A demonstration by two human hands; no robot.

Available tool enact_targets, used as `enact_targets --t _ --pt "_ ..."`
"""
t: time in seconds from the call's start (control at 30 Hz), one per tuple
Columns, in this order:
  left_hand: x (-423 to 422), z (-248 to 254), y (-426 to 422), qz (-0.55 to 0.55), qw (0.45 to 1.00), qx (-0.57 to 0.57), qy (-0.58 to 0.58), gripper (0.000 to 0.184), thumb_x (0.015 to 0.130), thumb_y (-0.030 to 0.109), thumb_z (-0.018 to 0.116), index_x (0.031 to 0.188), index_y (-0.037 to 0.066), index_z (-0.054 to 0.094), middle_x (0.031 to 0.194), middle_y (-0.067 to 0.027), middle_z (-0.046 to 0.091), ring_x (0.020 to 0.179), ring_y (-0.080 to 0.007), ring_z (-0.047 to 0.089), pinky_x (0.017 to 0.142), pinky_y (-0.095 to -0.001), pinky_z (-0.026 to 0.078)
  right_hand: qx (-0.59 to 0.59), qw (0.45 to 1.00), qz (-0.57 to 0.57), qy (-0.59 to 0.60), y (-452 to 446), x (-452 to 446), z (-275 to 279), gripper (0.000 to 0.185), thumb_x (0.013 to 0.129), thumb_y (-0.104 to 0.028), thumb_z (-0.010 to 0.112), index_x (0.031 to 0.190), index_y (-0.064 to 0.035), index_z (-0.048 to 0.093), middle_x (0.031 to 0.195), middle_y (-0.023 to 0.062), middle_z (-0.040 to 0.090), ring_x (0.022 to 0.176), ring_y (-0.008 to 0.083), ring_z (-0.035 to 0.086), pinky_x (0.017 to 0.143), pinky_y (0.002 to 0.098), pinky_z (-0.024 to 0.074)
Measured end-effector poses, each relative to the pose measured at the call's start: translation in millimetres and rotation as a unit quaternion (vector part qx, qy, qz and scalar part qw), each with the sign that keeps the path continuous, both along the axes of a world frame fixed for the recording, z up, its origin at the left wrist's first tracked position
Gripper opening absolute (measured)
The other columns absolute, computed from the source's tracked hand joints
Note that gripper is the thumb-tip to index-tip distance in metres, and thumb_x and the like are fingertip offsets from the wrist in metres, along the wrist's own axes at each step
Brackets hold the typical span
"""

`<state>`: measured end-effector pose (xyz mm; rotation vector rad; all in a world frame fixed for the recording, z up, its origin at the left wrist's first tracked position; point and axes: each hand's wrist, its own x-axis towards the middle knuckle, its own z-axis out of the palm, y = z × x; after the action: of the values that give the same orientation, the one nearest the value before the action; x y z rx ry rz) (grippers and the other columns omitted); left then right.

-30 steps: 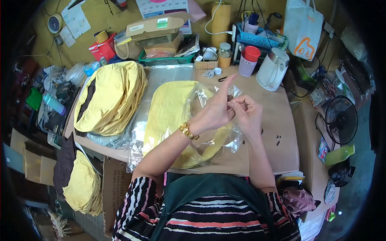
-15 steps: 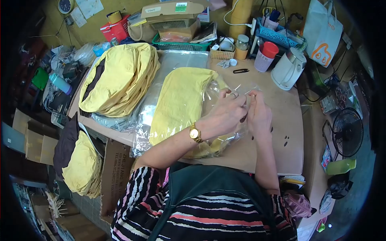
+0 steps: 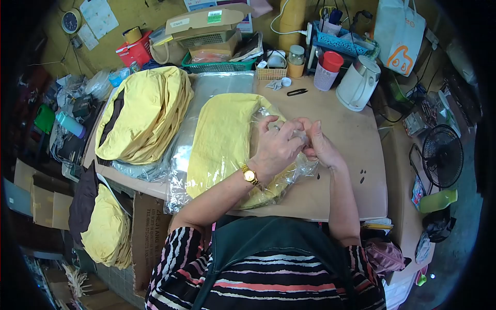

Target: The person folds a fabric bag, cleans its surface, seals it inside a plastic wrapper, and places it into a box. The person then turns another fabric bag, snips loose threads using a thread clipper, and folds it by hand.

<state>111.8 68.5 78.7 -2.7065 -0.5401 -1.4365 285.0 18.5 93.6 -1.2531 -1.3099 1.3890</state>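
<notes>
A folded yellow cloth item lies on the brown table, partly inside a clear plastic bag. My left hand, with a gold watch on its wrist, is closed on bunched plastic of the bag at the cloth's right side. Touching it, my right hand also has its fingers bent round the gathered plastic, with its thumb pointing up. The fingertips of both hands overlap, so part of the plastic between them is hidden. Flat clear bags lie under and behind the cloth.
To the left sits a stack of yellow cloth pieces. Small black snips, a lidded cup, a white kettle and a basket stand or lie at the back. A fan is at the right.
The bag's open part, spread wide between my hands earlier, is now bunched. My hands have come together, and the left fingers have folded in. The camera view has shifted.
</notes>
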Motion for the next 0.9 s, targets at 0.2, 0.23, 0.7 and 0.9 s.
enact_targets --t 0.2,0.23,0.7,0.9 --pt "-8.6 13.3 -13.8 -0.017 0.994 -0.107 -0.035 0.014 0.075 0.010 0.074 0.082 0.011 0.062 0.110 -0.0078 0.058 0.106 -0.0221 0.054 0.099 -0.0449 0.030 0.190 0.947 -0.257 0.033 3.2 -13.8 -7.1 0.031 0.099 -0.031 0.054 0.116 -0.0069 0.049 0.066 -0.0018 0.047 0.052 0.0056 0.039 0.051 0.0204 0.0342" --pt "-13.6 13.3 -15.8 -0.042 0.984 -0.174 -0.024 0.013 0.077 0.010 0.073 0.082 0.009 0.062 0.112 -0.0090 0.056 0.111 -0.0229 0.052 0.100 -0.0429 0.031 0.161 0.935 -0.265 0.171 -0.4 -8.7 -5.5 0.028 0.094 -0.021 0.060 0.115 -0.0059 0.049 0.067 -0.0013 0.050 0.054 0.0055 0.042 0.052 0.0208 0.0368" --pt "-36.2 64.4 -44.1 -0.140 0.889 -0.407 -0.155 0.013 0.089 0.007 0.063 0.099 0.001 0.060 0.112 -0.0117 0.052 0.076 -0.0109 0.054 0.061 -0.0233 0.044 0.397 0.877 -0.157 -0.218 -12.8 -50.2 -9.2 0.018 0.083 -0.002 0.070 0.099 -0.0023 0.063 0.074 -0.0028 0.058 0.063 0.0039 0.054 0.052 0.0235 0.0422" --pt "-7.7 -3.6 -37.6 -0.138 0.871 -0.437 -0.177 0.040 0.084 0.007 0.071 0.122 0.000 0.060 0.084 -0.0084 0.060 0.057 -0.0083 0.052 0.052 -0.0235 0.044 0.269 0.917 -0.198 0.218 -14.1 -60.3 -21.4 0.012 0.097 -0.013 0.057 0.092 -0.0019 0.056 0.071 -0.0022 0.053 0.060 0.0028 0.046 0.052 0.0183 0.0390"
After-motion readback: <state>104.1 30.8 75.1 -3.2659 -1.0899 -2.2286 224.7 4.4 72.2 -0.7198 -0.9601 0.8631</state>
